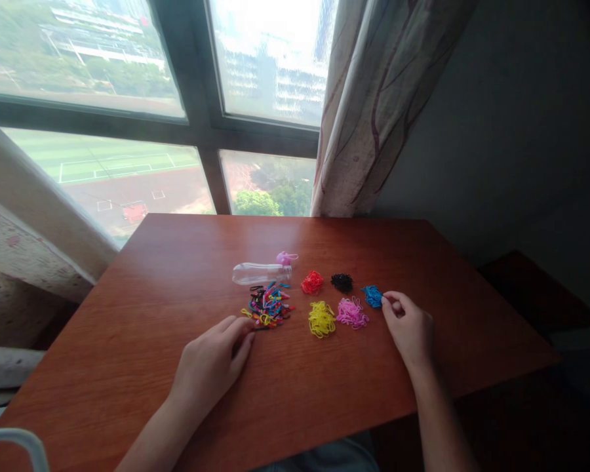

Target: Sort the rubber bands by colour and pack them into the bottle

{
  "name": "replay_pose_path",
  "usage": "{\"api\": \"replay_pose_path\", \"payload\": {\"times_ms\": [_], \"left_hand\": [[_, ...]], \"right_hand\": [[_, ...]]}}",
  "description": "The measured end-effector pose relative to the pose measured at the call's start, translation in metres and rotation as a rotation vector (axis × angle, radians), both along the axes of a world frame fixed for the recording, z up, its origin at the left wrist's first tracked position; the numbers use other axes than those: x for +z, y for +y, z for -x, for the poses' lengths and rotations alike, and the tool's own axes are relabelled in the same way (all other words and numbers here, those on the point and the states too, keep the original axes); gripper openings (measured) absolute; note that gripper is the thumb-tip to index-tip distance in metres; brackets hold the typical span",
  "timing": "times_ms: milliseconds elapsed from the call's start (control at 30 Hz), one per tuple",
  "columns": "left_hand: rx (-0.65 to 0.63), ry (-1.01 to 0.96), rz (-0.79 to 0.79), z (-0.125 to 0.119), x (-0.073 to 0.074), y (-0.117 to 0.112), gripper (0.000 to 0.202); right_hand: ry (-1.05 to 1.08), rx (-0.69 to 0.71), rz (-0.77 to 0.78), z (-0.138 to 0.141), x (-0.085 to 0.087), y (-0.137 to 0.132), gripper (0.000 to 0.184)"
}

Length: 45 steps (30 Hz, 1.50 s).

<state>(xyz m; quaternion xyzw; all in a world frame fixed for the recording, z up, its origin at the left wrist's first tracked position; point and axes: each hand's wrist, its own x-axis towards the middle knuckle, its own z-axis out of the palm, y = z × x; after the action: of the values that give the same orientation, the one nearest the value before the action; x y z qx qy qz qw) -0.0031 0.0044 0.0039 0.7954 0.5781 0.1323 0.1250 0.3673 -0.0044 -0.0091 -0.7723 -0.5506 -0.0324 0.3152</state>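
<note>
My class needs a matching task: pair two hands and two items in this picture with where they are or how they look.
1. Left hand
2. Right hand
3. Bottle
4. Yellow pile

A. clear, lying down
B. fingertips at the blue pile
C. just in front of the red pile
D. fingertips at the mixed pile

Pairs: 1-D, 2-B, 3-A, 4-C

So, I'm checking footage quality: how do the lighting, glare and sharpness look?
Head view: glare washes out the upper right windowpane; a pale sheen lies on the wooden tabletop near the window; the right wall is dim; the mixed rubber-band pile looks soft.
</note>
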Motion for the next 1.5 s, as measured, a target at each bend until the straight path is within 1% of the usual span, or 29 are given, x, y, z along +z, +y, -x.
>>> {"api": "replay_pose_path", "payload": {"times_ms": [133, 267, 400, 500, 600, 800, 933, 1033, 1167, 1233, 1333, 1400, 1500], "left_hand": [[0.003, 0.001, -0.010, -0.001, 0.001, 0.000, 0.023], [0.001, 0.006, -0.011, -0.001, 0.002, -0.001, 0.023], [0.001, 0.001, -0.011, -0.001, 0.004, -0.001, 0.023], [-0.002, -0.011, -0.011, -0.002, 0.005, -0.001, 0.022], [-0.005, -0.023, -0.011, -0.002, 0.004, 0.000, 0.022], [-0.020, -0.023, -0.010, -0.005, 0.002, 0.003, 0.021], [-0.037, -0.028, -0.006, -0.007, 0.002, 0.004, 0.020], [-0.047, -0.064, -0.018, -0.005, 0.002, 0.002, 0.019], [-0.085, -0.206, -0.017, -0.004, 0.002, 0.002, 0.018], [-0.116, -0.257, -0.019, -0.007, 0.005, 0.003, 0.018], [-0.130, -0.244, -0.061, -0.019, 0.017, 0.009, 0.018], [-0.118, -0.210, -0.104, -0.034, 0.029, 0.017, 0.019], [-0.126, -0.126, -0.103, -0.063, 0.046, 0.035, 0.019]], "right_hand": [[-0.061, -0.003, 0.017, 0.004, -0.002, -0.001, 0.035], [-0.055, 0.000, 0.016, 0.006, -0.002, -0.005, 0.038], [-0.026, -0.001, -0.012, 0.010, 0.003, -0.010, 0.043], [0.014, 0.015, -0.042, 0.021, 0.008, -0.013, 0.042], [0.071, 0.083, -0.069, 0.044, 0.011, -0.019, 0.035], [0.230, 0.336, -0.043, 0.109, 0.007, -0.034, 0.021], [0.254, 0.491, -0.008, 0.149, 0.002, -0.040, 0.016], [0.268, 0.566, 0.042, 0.168, 0.000, -0.043, 0.016], [0.252, 0.625, 0.122, 0.176, 0.001, -0.046, 0.017], [0.247, 0.634, 0.140, 0.175, 0.002, -0.046, 0.016], [0.239, 0.653, 0.153, 0.174, 0.002, -0.047, 0.016], [0.233, 0.658, 0.155, 0.174, 0.002, -0.046, 0.016], [0.251, 0.644, 0.145, 0.174, 0.001, -0.046, 0.016]]}}
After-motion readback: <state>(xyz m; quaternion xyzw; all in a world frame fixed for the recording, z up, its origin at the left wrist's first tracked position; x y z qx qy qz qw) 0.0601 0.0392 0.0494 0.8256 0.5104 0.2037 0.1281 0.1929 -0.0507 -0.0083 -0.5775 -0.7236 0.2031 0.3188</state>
